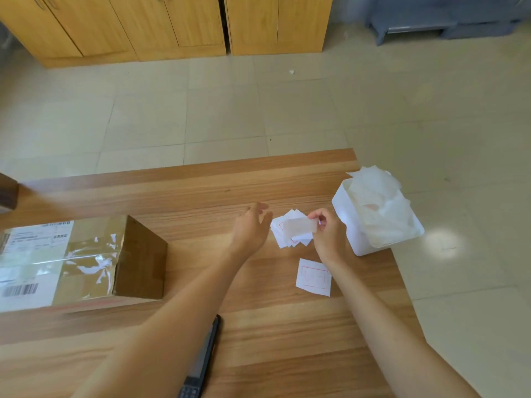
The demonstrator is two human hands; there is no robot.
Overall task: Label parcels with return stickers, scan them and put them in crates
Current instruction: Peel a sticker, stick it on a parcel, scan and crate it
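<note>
Between the cardboard parcel (86, 262) at your left and the white bin (373, 216) at the right edge, the table (201, 196) lies open; loose stickers (291, 232) and a handheld scanner (205, 360) interrupt it.

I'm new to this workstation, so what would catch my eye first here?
Mid-table, the right hand pinches a translucent slip over a pile of stickers, the open left hand beside it. A taped parcel sits left, a white bin of used slips right.
</note>
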